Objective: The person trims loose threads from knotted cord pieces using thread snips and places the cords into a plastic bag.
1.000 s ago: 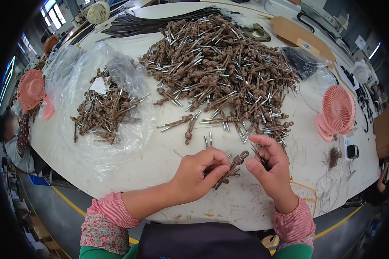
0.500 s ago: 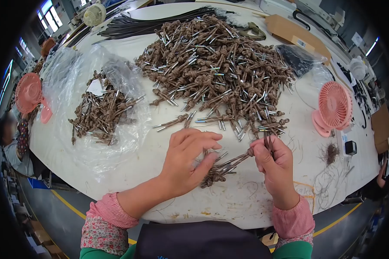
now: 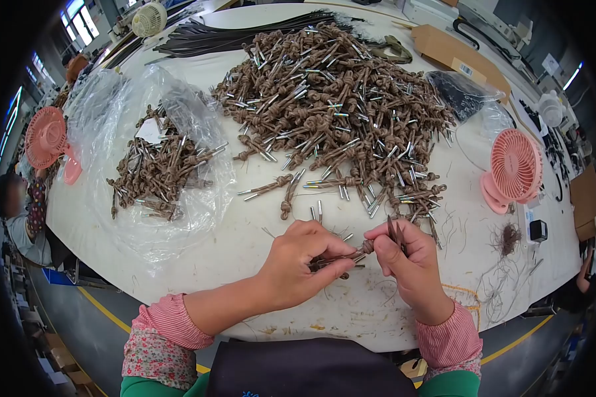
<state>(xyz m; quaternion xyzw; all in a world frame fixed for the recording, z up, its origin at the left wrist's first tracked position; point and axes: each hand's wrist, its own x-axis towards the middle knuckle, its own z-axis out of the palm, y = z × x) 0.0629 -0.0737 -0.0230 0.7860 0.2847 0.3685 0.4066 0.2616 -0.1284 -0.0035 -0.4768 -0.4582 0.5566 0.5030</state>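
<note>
My left hand is closed round brown knotted cords with metal tips, near the table's front edge. Beside it my right hand pinches the knotted end of a cord and also holds small dark scissors, their blades pointing up. Some of the cords are hidden under my left fingers. Beyond both hands lies a large pile of brown knotted cords. A smaller pile rests on clear plastic at the left.
Pink fans stand at the right and left. Black strips lie at the back, near brown cardboard. Loose threads and a small black box are at the right. Another person is at the far left.
Half a second ago my left hand was open above the cords; now it has closed on them. My right hand has shifted slightly left and down, still with the scissors.
</note>
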